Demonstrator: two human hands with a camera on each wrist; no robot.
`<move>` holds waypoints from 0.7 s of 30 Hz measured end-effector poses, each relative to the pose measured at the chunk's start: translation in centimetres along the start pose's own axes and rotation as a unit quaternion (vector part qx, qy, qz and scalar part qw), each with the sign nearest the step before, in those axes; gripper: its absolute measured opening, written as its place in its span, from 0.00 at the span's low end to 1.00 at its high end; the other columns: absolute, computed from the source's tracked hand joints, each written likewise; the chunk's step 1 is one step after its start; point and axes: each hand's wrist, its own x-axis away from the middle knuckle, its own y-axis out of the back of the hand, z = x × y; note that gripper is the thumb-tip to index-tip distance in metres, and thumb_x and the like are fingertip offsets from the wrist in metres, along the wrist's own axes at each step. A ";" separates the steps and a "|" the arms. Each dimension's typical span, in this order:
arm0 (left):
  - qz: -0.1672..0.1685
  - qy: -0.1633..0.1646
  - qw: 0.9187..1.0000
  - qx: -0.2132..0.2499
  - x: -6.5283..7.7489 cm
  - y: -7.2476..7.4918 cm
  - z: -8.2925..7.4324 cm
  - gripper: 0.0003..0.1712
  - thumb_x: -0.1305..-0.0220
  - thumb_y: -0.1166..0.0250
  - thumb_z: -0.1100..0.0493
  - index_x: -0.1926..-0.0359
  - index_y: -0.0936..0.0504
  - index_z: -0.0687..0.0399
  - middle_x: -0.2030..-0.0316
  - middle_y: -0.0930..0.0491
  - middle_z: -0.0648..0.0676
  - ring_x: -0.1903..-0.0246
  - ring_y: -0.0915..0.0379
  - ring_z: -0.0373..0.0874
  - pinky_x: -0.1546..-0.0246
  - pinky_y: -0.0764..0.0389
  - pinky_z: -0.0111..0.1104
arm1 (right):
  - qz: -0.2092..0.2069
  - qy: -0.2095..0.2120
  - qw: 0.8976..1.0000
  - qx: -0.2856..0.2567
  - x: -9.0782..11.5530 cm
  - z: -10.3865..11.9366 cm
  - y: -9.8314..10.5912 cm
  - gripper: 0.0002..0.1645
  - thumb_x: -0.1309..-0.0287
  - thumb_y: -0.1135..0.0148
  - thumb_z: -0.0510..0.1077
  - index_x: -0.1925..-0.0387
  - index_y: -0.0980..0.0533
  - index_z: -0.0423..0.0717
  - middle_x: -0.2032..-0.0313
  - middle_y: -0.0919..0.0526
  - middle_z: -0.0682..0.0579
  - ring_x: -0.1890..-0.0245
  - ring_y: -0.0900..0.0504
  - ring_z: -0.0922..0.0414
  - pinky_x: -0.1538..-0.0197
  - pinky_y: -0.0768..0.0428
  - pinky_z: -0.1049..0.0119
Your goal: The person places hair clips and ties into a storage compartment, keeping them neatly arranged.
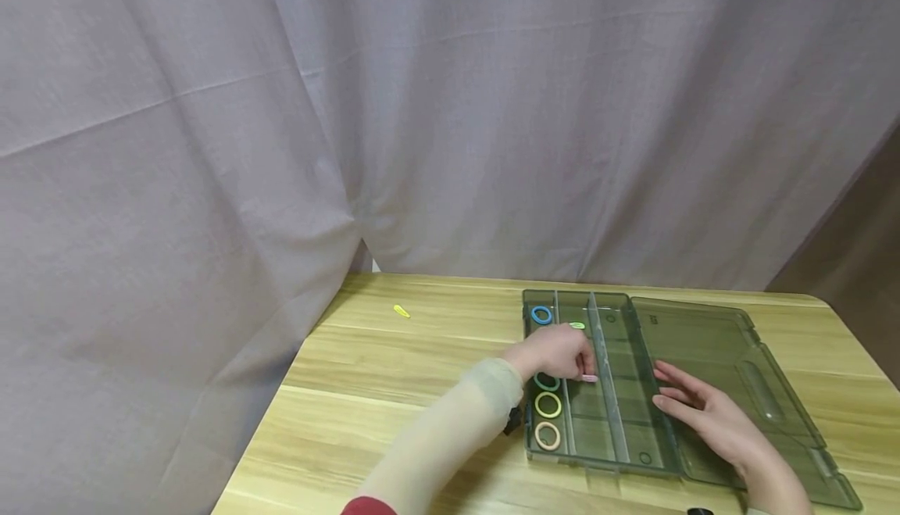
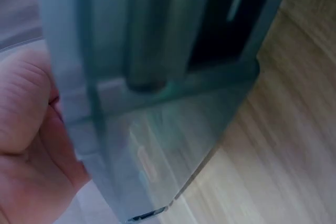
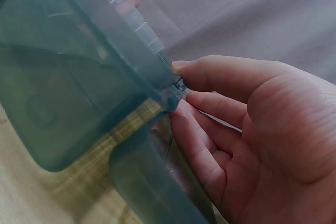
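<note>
A translucent grey-green divided box [image 1: 636, 433] lies open on the table. Over its middle compartment my left hand [image 1: 558, 351] pinches a small pink hair clip [image 1: 589, 378] at the fingertips. A green hair clip [image 1: 576, 325] lies farther back in that compartment. The left compartment holds several coloured rings, among them a blue ring [image 1: 541, 314] and a yellow ring [image 1: 548, 405]. My right hand [image 1: 710, 421] has its fingers loosely extended at the box's hinge side, over the lid [image 1: 710, 335]. In the right wrist view, thumb and fingertips touch the box edge.
A yellow hair clip [image 1: 401, 311] lies on the wooden table [image 1: 337, 390], left of the box. The right compartment's floor [image 1: 622, 359] shows bare plastic. A grey curtain [image 1: 478, 148] hangs behind the table.
</note>
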 end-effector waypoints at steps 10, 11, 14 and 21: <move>-0.005 0.049 0.998 -0.043 0.0 -0.5 -0.8 0.09 0.34 0.24 0.51 0.70 0.09 0.25 0.71 0.19 0.26 0.67 0.26 0.24 0.67 0.23 0.30 | -0.012 0.018 1.000 -0.005 0.1 -0.2 -0.2 0.45 0.22 0.36 0.52 0.18 0.43 0.36 0.27 0.26 0.46 0.48 0.28 0.84 0.49 0.23 0.78; -0.005 0.053 0.998 -0.044 0.0 -0.6 -0.8 0.09 0.34 0.24 0.51 0.70 0.09 0.25 0.71 0.19 0.26 0.67 0.26 0.24 0.67 0.23 0.30 | -0.014 0.021 1.000 -0.006 0.1 -0.2 -0.3 0.45 0.22 0.36 0.51 0.18 0.43 0.35 0.27 0.26 0.45 0.47 0.28 0.84 0.49 0.23 0.78; -0.009 0.054 0.998 -0.044 0.1 -0.7 -0.8 0.07 0.34 0.24 0.47 0.70 0.08 0.24 0.71 0.19 0.26 0.66 0.26 0.24 0.67 0.23 0.31 | -0.016 0.023 1.000 -0.005 0.2 -0.2 -0.4 0.45 0.23 0.36 0.51 0.18 0.43 0.35 0.27 0.27 0.42 0.48 0.28 0.84 0.49 0.24 0.78; -0.015 0.026 0.998 -0.057 -0.1 -0.7 -0.8 0.06 0.34 0.24 0.51 0.68 0.07 0.29 0.71 0.19 0.28 0.67 0.25 0.26 0.63 0.25 0.23 | -0.021 0.023 0.999 0.004 0.1 -0.2 -0.3 0.45 0.23 0.36 0.52 0.18 0.42 0.36 0.27 0.26 0.44 0.47 0.28 0.83 0.49 0.27 0.80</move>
